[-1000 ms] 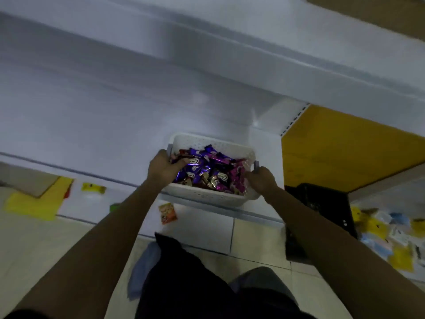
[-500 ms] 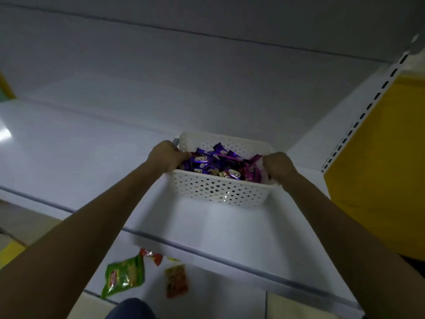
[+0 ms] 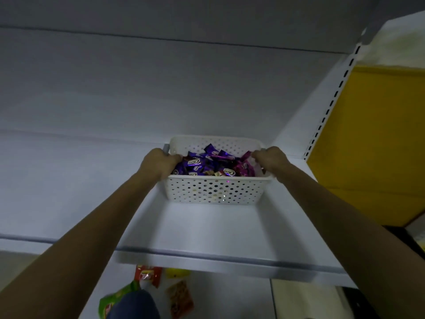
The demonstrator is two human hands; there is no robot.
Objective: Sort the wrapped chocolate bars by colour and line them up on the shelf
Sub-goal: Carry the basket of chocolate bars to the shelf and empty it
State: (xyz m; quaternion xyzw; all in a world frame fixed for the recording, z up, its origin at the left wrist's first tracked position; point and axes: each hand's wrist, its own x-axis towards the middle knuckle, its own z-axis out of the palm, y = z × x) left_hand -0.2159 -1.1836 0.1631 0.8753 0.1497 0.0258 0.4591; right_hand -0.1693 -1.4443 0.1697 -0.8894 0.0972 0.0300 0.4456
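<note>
Nearest, below the shelf edge, four snack packets are seen lying on the pale floor: one green foil packet (image 3: 115,301), one red packet (image 3: 148,275), one small yellow packet (image 3: 177,272) and one orange-brown packet (image 3: 181,298), the green one partly covered by a dark blue piece of clothing (image 3: 135,306). Two bare forearms are stretched up and forward over the white metal shelf (image 3: 207,231), whose front is trimmed with a grey strip. Towards the rear of this shelf one white perforated plastic basket (image 3: 213,192) is seen; whether its base touches the board cannot be told. The basket is gripped at both short ends: the left hand (image 3: 158,163) is curled over the left rim beside a grey handle, and the right hand (image 3: 269,161) is curled over the right rim. Inside, the wrapped chocolate bars are heaped unsorted and too tangled for an exact count; the purple foil-wrapped bars (image 3: 195,162) are clearly the more numerous, and a few magenta foil-wrapped bars (image 3: 244,169) are gathered at the right end. Behind the basket a plain white back panel (image 3: 161,88) is seen, and to the right one white slotted upright (image 3: 331,107) is bordered by one yellow side panel (image 3: 372,139).
</note>
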